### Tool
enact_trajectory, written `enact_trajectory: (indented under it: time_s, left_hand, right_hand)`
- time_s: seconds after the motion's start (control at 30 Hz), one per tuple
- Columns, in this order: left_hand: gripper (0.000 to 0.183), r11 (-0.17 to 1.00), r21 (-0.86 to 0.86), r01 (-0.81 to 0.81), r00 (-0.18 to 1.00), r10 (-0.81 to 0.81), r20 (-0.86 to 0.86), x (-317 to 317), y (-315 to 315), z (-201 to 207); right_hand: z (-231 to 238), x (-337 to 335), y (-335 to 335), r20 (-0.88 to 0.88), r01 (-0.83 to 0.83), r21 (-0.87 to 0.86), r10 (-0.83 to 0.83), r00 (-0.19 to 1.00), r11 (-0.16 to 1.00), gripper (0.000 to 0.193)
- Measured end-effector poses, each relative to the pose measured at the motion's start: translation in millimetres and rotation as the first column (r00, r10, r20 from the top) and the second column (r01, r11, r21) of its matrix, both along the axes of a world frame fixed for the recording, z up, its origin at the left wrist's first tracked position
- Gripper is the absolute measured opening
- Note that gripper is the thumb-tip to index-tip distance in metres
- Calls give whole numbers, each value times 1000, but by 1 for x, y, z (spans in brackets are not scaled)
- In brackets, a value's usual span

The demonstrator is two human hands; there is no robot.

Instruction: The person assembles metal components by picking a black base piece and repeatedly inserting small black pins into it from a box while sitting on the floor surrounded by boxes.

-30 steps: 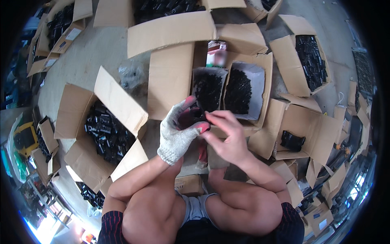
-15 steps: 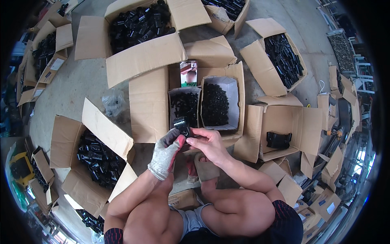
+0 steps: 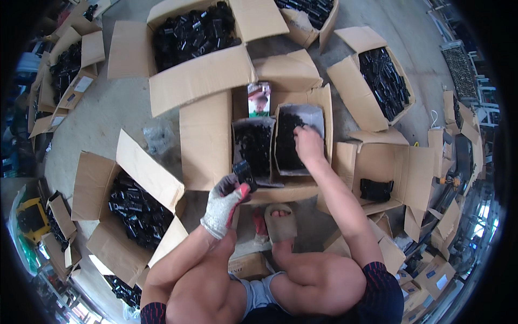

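My left hand (image 3: 220, 208), in a grey glove with red on the fingers, grips a glossy black part (image 3: 244, 174) shaped like a short block. It holds the part just in front of a grey-lined tray of small black pieces (image 3: 253, 147). My bare right hand (image 3: 310, 146) reaches into the neighbouring grey-lined tray (image 3: 319, 123). Its fingers are bent together at the heap of tiny black pieces (image 3: 290, 151); whatever lies between the fingertips is too small to make out. Both trays sit in an open carton (image 3: 208, 140).
A phone (image 3: 259, 102) stands behind the trays. Cartons full of black parts surround me: far left (image 3: 199, 75), far right (image 3: 350, 92) and near left (image 3: 100, 243). The right carton (image 3: 421, 167) contains a few black parts (image 3: 376, 190). A clear plastic bag (image 3: 158, 137) lies on the floor.
My right hand has left the black part in my left hand and moved forward and right into the right tray. The left hand keeps its hold, and the view has shifted slightly.
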State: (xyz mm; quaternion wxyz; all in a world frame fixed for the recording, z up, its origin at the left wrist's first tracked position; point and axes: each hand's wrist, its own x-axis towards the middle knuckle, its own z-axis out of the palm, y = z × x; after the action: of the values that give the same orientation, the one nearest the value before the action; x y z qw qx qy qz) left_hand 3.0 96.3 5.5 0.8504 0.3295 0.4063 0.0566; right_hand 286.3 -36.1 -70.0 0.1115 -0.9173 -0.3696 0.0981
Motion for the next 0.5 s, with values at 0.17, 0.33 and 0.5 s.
enact_trajectory:
  time_s: [0.17,0.33,0.5]
  left_hand:
    - [19,995,54,89,995,-86,-51,-4,-7,-12]
    - [28,999,-35,-34,997,32,-68,1,-12,2]
    - [29,999,16,-34,999,35,-30,4,-4,13]
  right_hand:
    - [-30,-5,-17,110,-30,-171,50,993,985,17]
    - [28,-27,-12,-289,252,443,-129,949,860,13]
    - [88,-76,-2,-600,392,499,-18,800,773,16]
